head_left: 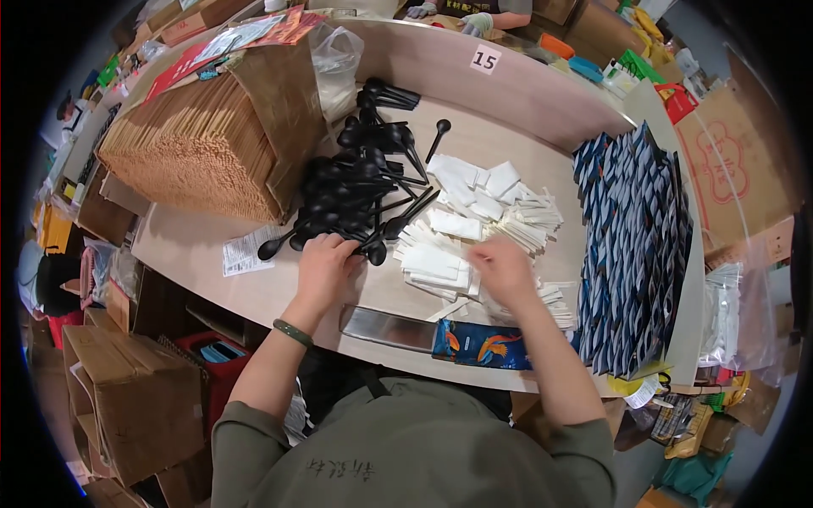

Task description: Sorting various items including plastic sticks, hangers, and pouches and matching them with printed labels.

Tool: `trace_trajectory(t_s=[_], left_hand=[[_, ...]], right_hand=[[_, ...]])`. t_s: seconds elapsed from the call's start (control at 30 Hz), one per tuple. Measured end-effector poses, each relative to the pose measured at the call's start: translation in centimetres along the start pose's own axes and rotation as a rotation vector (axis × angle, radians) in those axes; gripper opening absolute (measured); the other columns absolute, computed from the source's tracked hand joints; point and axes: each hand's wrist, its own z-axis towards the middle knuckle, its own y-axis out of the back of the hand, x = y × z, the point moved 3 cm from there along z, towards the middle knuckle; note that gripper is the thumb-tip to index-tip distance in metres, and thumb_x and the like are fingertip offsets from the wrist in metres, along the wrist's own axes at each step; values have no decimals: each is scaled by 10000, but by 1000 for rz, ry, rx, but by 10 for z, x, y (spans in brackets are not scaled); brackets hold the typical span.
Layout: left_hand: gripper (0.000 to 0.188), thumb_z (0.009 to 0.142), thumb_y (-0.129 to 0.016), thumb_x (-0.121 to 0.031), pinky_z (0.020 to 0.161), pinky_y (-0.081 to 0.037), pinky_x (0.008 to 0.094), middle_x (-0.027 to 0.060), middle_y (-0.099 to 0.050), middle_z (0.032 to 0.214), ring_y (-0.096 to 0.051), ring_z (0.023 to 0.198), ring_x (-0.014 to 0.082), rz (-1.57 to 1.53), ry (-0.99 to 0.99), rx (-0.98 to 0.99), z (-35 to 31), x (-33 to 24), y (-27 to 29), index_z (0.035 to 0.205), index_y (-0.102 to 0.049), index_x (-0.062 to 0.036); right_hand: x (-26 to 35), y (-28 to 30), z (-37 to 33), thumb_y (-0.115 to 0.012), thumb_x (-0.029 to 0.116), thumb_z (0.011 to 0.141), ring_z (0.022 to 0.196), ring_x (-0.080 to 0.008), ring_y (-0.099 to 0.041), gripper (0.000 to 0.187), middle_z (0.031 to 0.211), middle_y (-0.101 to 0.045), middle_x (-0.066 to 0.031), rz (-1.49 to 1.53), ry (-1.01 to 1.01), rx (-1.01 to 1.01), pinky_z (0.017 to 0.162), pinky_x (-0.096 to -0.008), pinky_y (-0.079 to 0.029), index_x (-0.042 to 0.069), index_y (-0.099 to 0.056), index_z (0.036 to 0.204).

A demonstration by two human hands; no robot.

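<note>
A pale counter (500,131) is filling the middle of a crowded room, and a low board (406,59) is running along its far side. Past the board, another person's 2 gloved hands (478,24) are showing. 1 cardboard box (135,398) is standing low on the left.

On the counter, a big brown pack (199,144) of thin tan layers is taking up the left side, with a clear plastic bag (336,68) just beside it. Many blue packets (631,254) are standing in rows on the right. Near the front edge, a metal strip (387,328) is lying beside a blue pouch (478,345).

Black spoons (347,186) are lying in a messy heap, and white packets (436,262) are lying just to their right. The left hand (326,267) is touching the nearest spoons with bent fingers; I cannot tell if it is gripping any. The right hand (506,269) is curling over the white packets, but it is looking blurry, so I cannot tell if it is holding one.
</note>
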Motion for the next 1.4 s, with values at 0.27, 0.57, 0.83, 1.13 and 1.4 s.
trace_trajectory(t_s=[0.27, 0.57, 0.83, 1.13, 1.4], left_hand=[[161, 838, -696, -107, 655, -480, 324, 87, -583, 827, -591, 722, 253, -288, 313, -67, -26, -8, 17, 992, -690, -60], [157, 891, -631, -54, 663, -450, 261, 69, -565, 816, -551, 713, 158, -526, 434, -131, -89, -9, 23, 1033, -658, 7], [160, 798, -706, -63, 717, -476, 342, 92, -622, 854, -601, 786, 276, -546, 258, -69, -75, -38, 27, 944, -643, -46], [200, 731, -635, -127, 771, -449, 384, 45, -637, 921, -599, 874, 265, -389, -336, 270, -65, -68, -6, 929, -643, -99], [136, 698, -668, -45, 648, -493, 396, 63, -619, 781, -610, 746, 289, 4, -198, -344, 52, 1, 139, 802, -639, -126]], right_hand=[[14, -48, 20, -607, 144, 779, 780, -348, -612, 147, 797, -624, -150, -288, 133, 314, 706, -463, -500, 19, -588, 705], [73, -72, -60, -589, 154, 787, 804, -357, -600, 116, 818, -610, -152, -77, 72, 452, 695, -459, -495, 41, -589, 766], [75, -85, -70, -622, 106, 837, 811, -313, -608, 57, 838, -579, -114, 29, 64, 297, 659, -412, -503, 59, -608, 865], [72, -46, -97, -646, 51, 795, 954, -345, -632, 277, 1071, -650, -163, 109, 407, -11, 809, -436, -493, 12, -625, 1069], [60, -71, -118, -634, 112, 817, 1156, -291, -556, 368, 1200, -602, -153, -100, 476, 62, 990, -426, -420, -3, -596, 1164]])
